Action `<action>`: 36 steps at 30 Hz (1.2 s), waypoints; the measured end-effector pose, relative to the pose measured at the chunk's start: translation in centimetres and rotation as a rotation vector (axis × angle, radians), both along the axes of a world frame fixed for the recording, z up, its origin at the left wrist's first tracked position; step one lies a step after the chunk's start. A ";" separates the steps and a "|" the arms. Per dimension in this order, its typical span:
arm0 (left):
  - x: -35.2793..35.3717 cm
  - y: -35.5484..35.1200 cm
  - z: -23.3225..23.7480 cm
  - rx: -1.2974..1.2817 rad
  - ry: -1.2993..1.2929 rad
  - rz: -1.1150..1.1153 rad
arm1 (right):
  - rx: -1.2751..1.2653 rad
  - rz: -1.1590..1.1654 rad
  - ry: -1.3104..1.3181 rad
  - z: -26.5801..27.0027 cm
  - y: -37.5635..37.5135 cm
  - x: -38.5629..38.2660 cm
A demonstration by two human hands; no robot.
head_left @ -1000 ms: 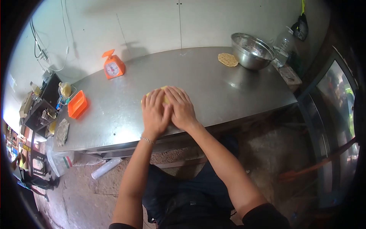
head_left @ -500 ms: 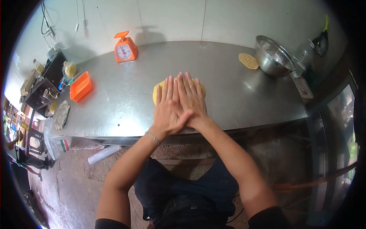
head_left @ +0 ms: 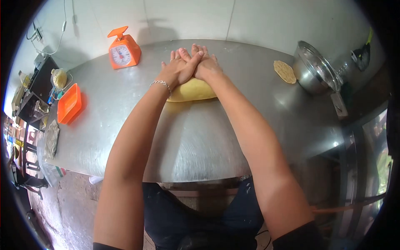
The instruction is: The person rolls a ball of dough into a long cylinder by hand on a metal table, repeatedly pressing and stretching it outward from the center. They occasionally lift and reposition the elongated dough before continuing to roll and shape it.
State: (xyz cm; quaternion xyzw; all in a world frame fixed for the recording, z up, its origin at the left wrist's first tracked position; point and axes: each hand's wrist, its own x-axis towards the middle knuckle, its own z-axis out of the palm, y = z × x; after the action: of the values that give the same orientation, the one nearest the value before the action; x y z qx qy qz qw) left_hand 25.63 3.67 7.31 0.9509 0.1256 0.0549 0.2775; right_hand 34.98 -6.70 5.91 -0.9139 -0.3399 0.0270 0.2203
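Note:
Yellow dough (head_left: 192,91) lies as a thick, elongated mass on the metal table (head_left: 196,137). My left hand (head_left: 177,68), with a bracelet at its wrist, rests on the dough's far side, its fingers stretched forward and apart. Beside it, my right hand (head_left: 207,64) presses on the dough, fingers pointing away from me. The two hands overlap at the thumbs. Both palms are hidden from view.
An orange scale (head_left: 124,52) stands at the back left, and an orange tray (head_left: 69,104) and a crumpled cloth (head_left: 52,138) lie on the left. At the right are a metal bowl (head_left: 312,73) and a flat round piece (head_left: 285,71).
Both hands have moved forward over the dough, baring its near side. The dough now looks thicker and more rolled. The camera view has shifted closer over the table.

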 end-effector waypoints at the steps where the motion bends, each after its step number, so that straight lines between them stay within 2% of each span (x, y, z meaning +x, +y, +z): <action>1: 0.9 0.6 0.0 -0.008 0.031 0.006 | -0.038 -0.009 -0.012 -0.1 0.8 1.1; 2: 1.6 1.1 -0.1 -0.016 0.064 0.018 | -0.076 -0.013 -0.021 -0.4 1.4 1.8; 3: 2.1 1.4 0.0 -0.059 0.107 0.033 | -0.010 -0.029 -0.014 -1.0 1.8 2.4; 6: 2.1 1.3 -0.4 -0.071 0.118 0.051 | -0.126 0.094 -0.183 -5.8 2.8 7.8; 8: 0.3 0.5 -0.1 -0.062 0.084 0.024 | -0.143 0.224 -0.234 -6.5 1.6 8.1; 9: 0.2 0.5 -0.7 -0.024 0.068 0.006 | -0.163 0.303 -0.258 -5.5 0.2 6.3; 11: -2.0 -0.1 0.2 -0.055 0.128 -0.008 | 0.026 0.223 0.199 -1.3 -1.6 0.8; 14: -4.7 -1.8 0.9 -0.010 0.183 -0.035 | -0.065 0.083 0.148 1.0 -4.0 -4.2; 17: -6.8 -3.0 -0.7 0.086 0.044 -0.055 | 0.001 0.107 0.131 1.0 -5.9 -7.5; 20: -9.8 -4.6 -0.5 0.191 -0.048 -0.065 | 0.031 0.149 -0.114 -0.5 -7.4 -9.1; 21: -10.1 -5.0 -1.9 0.227 -0.186 -0.045 | -0.008 0.193 -0.275 -2.9 -7.4 -7.5; 24: -12.2 -6.4 -3.9 0.283 -0.425 -0.065 | -0.001 0.236 -0.607 -5.9 -9.2 -8.5; 28: -16.2 -9.0 -5.3 0.311 -0.607 -0.064 | 0.145 0.200 -0.632 -5.5 -12.2 -14.3; 30: -18.7 -10.5 -5.6 0.248 -0.603 -0.102 | 0.227 0.216 -0.662 -5.7 -13.5 -17.0; 33: -21.4 -12.3 -6.0 0.227 -0.660 -0.123 | 0.215 0.219 -0.648 -5.9 -15.6 -20.3; 36: -21.9 -12.7 -6.0 0.184 -0.645 -0.129 | 0.208 0.221 -0.609 -5.9 -15.9 -20.4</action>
State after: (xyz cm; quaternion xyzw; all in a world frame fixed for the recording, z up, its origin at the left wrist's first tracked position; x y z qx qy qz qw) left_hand 3.76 -8.99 1.28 0.9116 -0.0346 0.3464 0.2188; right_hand 14.58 -22.59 0.00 -0.8103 -0.4880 -0.2583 0.1965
